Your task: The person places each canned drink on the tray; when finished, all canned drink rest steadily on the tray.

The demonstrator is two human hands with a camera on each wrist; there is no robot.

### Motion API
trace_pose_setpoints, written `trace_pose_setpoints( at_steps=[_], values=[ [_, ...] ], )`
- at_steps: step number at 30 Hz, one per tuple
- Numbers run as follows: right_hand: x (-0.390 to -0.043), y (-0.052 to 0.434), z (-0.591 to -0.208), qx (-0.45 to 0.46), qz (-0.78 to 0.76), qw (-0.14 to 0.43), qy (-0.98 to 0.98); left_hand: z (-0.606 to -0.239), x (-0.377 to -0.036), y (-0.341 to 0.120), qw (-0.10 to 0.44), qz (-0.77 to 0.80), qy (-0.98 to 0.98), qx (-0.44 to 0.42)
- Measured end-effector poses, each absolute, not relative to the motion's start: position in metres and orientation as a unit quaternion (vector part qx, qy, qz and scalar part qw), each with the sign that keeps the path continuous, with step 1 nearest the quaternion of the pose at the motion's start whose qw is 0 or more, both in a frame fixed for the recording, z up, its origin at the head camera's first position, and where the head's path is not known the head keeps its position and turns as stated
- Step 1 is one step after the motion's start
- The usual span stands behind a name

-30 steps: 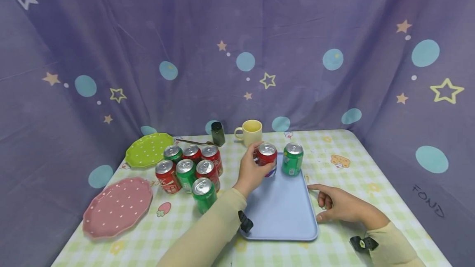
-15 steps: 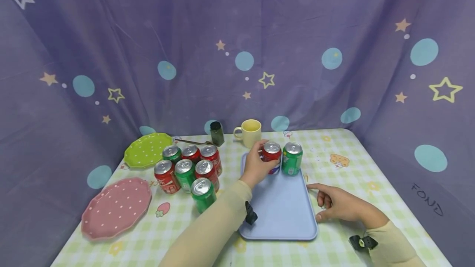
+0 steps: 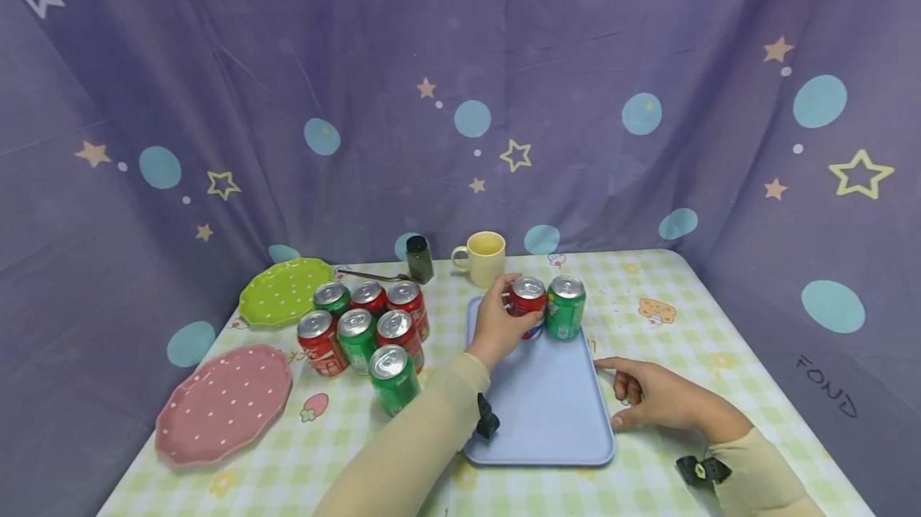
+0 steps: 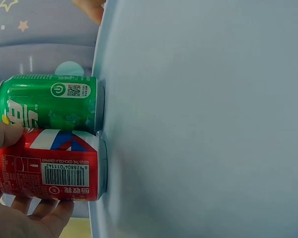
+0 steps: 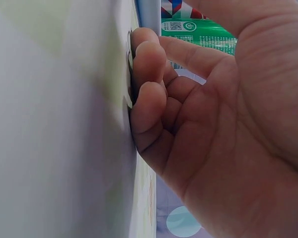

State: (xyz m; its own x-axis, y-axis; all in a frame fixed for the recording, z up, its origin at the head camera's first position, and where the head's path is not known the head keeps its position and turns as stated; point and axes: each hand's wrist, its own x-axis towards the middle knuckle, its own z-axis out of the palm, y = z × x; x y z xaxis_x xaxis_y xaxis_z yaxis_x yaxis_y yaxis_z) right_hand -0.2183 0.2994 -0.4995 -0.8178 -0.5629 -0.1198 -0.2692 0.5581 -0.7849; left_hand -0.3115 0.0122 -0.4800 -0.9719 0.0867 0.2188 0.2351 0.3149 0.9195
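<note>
even, soft, bright light across the head view; no hard glare, only faint shine on the can tops. shadows short and diffuse under the cans and the blue tray [image 3: 547, 413]. backdrop folds bow toward the frame edges, wide-lens distortion. head view fairly sharp in the middle, softer at the corners. left wrist view crisp on the can labels, the tray a pale washed surface. right wrist view: right hand [image 5: 213, 129] very close, soft; tablecloth [image 5: 49, 124] beside it blurred and overexposed.

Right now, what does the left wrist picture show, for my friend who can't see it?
A left hand grips a red can standing on a pale blue tray, pressed against a green can. The picture is turned sideways.
</note>
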Motion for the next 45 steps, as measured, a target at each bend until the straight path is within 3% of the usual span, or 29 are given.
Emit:
trace_pose_setpoints(
  at_steps=[14,21,31,41,45],
  values=[
    [-0.219,0.298,-0.501,-0.244,-0.404,0.179,0.863,-0.474,-0.307,0.009,0.076,-0.539,-0.832,-0.108],
    [-0.217,0.298,-0.499,-0.237,-0.405,0.182,0.864,-0.438,-0.276,-0.005,0.123,-0.501,-0.844,-0.149],
    [-0.214,0.297,-0.495,-0.241,-0.406,0.183,0.862,-0.399,-0.223,-0.082,0.197,-0.45,-0.845,-0.212],
    [-0.215,0.298,-0.497,-0.243,-0.414,0.188,0.857,-0.426,-0.192,-0.166,0.241,-0.406,-0.864,-0.173],
    [-0.215,0.298,-0.497,-0.244,-0.414,0.187,0.857,-0.44,-0.184,-0.186,0.233,-0.401,-0.874,-0.14]
  ],
)
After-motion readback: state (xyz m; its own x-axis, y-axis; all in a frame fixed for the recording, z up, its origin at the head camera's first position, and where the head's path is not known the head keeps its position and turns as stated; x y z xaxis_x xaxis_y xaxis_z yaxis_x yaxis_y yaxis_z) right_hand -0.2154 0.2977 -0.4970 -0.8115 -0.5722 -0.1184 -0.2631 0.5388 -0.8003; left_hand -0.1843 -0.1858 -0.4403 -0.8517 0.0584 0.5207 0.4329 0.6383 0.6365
